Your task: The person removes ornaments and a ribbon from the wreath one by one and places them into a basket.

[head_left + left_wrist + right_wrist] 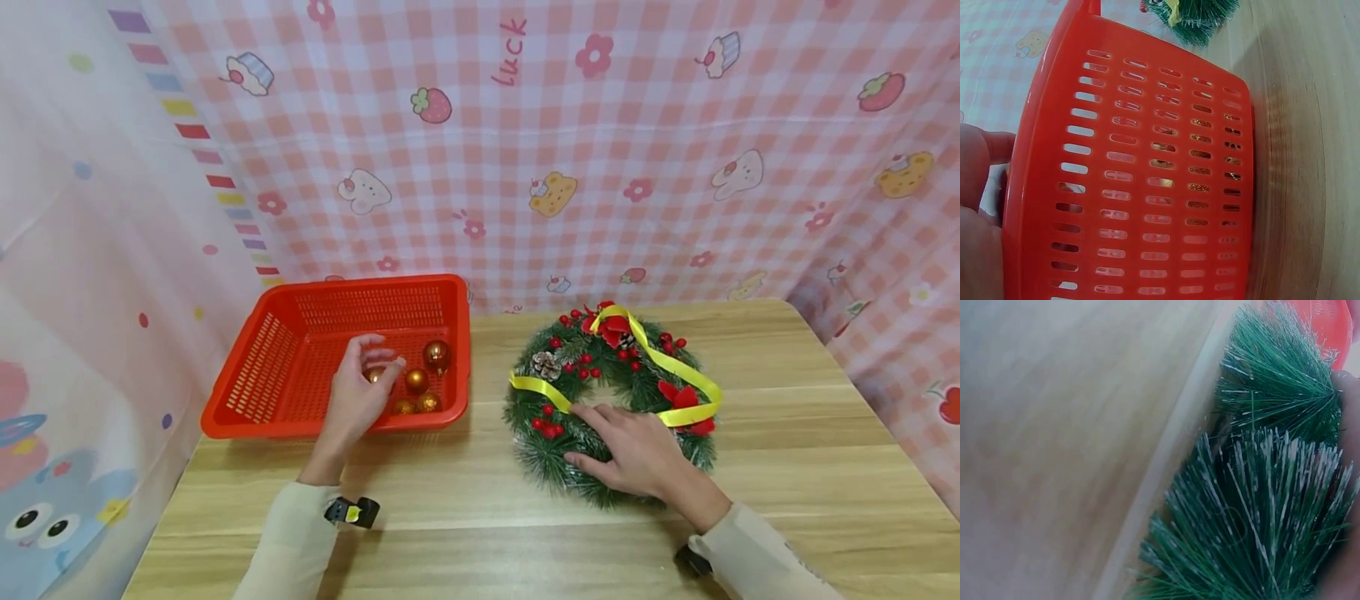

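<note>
My left hand (358, 392) reaches over the near rim of a red plastic basket (277, 429), fingers curved and thumb held apart from them. A gold ball ornament (376, 375) shows in the gap between thumb and fingers; whether the hand touches it is unclear. More gold balls (416, 382) lie at the basket's right end. On a green Christmas wreath (551, 454) with red berries, a pine cone and red flowers, my right hand (637, 450) rests with fingers extended. Yellow ribbon (686, 379) lies across the wreath and passes under that hand.
The basket and the wreath stand side by side on a wooden table (480, 533). A pink checked cloth (495, 167) hangs behind the table, and printed cloth continues at both sides. Slotted walls of the basket fill much of the left wrist view.
</note>
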